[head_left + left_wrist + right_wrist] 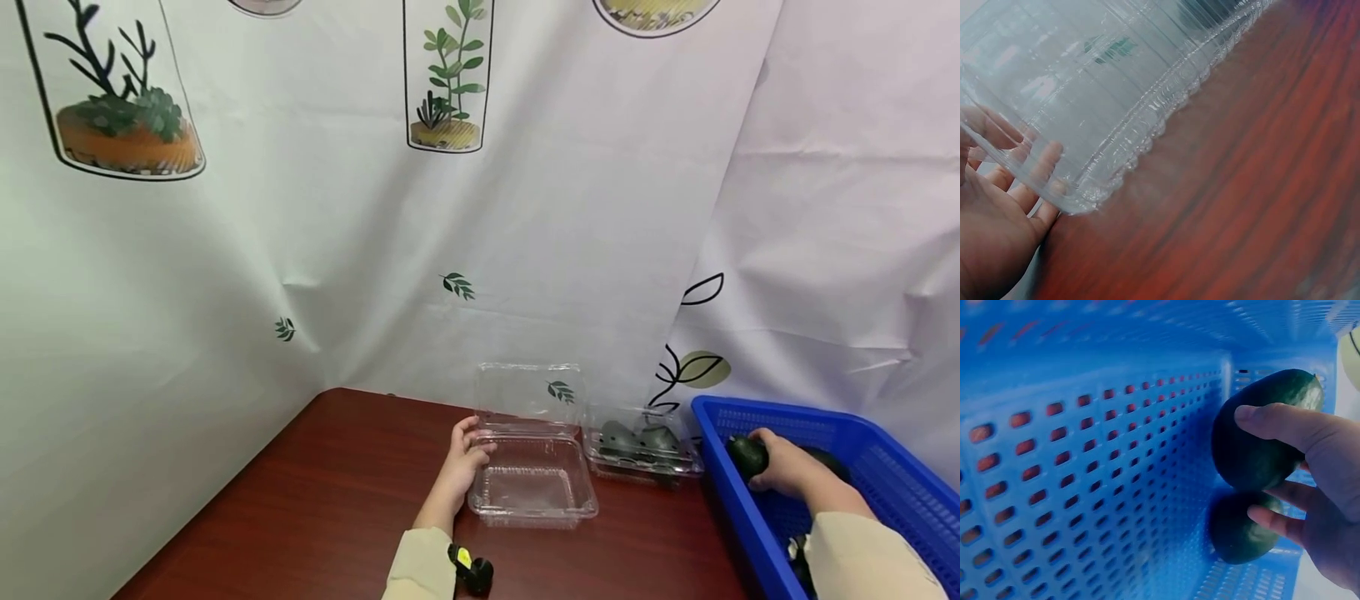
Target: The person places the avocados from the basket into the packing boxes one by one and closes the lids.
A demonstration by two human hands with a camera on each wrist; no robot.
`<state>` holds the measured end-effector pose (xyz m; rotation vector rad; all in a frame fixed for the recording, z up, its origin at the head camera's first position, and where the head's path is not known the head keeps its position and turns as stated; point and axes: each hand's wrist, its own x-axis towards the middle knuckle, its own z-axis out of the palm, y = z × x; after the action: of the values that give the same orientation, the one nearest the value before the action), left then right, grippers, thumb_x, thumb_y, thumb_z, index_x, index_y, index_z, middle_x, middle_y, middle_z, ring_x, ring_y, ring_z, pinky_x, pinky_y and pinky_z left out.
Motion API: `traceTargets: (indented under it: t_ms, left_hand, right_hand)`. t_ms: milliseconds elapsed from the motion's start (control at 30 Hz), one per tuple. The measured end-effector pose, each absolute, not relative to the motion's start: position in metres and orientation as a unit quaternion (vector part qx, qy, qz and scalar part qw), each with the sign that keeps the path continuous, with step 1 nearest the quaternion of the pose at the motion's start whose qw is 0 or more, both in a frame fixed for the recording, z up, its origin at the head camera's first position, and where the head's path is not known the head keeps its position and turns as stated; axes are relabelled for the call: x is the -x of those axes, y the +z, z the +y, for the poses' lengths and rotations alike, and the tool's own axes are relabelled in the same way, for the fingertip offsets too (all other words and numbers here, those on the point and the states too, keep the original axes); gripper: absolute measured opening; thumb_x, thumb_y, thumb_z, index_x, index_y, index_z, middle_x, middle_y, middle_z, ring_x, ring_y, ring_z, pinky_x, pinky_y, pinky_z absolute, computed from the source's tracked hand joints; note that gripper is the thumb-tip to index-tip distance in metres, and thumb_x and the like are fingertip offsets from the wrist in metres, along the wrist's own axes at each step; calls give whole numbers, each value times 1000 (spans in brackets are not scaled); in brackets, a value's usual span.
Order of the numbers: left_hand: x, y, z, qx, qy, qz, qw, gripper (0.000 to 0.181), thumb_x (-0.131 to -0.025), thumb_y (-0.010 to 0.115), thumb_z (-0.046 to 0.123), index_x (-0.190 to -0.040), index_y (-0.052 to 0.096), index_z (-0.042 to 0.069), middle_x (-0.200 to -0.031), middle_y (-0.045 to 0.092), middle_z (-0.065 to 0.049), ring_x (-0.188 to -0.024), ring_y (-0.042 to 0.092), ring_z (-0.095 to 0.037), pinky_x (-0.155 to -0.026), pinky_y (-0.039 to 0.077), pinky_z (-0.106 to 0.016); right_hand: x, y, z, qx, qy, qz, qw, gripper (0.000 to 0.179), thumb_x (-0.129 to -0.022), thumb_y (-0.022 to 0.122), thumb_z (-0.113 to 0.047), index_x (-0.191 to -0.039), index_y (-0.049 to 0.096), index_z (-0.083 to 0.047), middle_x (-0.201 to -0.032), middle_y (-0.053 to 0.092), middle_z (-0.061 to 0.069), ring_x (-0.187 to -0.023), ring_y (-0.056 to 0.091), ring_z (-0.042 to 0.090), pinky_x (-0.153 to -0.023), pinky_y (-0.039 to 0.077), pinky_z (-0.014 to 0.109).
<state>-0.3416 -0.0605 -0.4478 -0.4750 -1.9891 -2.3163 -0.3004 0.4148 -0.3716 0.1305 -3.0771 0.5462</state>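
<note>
In the head view, my right hand [787, 471] is inside the blue basket, gripping a dark green avocado [747, 457]. The right wrist view shows the thumb laid across that avocado [1254, 440], while a lower finger touches a second avocado [1238, 531] right beneath it. My left hand [461, 462] holds the left side of a clear plastic clamshell [534, 508], near its hinge. Nothing lies in this clamshell, and its lid [517, 392] stands raised at the back. In the left wrist view, several left fingers [1041, 169] lie against the transparent wall.
A closed clamshell [637, 462] with avocados inside stands to the right, between the open one and the blue basket [720, 492]. More dark avocados [828, 460] sit in the basket. A patterned white cloth [570, 250] hangs behind the reddish-brown table [300, 508].
</note>
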Motion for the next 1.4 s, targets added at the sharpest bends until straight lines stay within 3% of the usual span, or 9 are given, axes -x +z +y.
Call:
traceTargets:
  t_ms: [567,800,1400]
  left_hand:
    - [339,-447,-60,158,-747,-645,29,64,-78,41,-14,-136,19,1,-124,42,-29,-109,51,-44,-72,42,-24]
    - [338,-448,-62,153,-744,-649,29,62,-80,41,-13,-137,20,1,-125,43,-28,-110,51,-43,-76,42,-27]
    - [339,-448,-61,158,-747,-645,35,63,-78,41,-14,-136,20,-1,-122,44,-28,-107,52,-44,-76,41,-26]
  right_hand:
    - [289,-327,426,-61,160,-982,75,72,-63,80,-14,-113,38,18,-93,49,35,-81,51,42,-67,41,51]
    - [287,-305,425,-70,154,-978,120,69,-64,80,-13,-109,38,19,-93,46,40,-84,48,48,-70,39,54]
    - [288,-267,394,-68,153,-978,125,79,-69,78,-23,-118,34,21,-104,43,44,-92,46,51,-74,38,56]
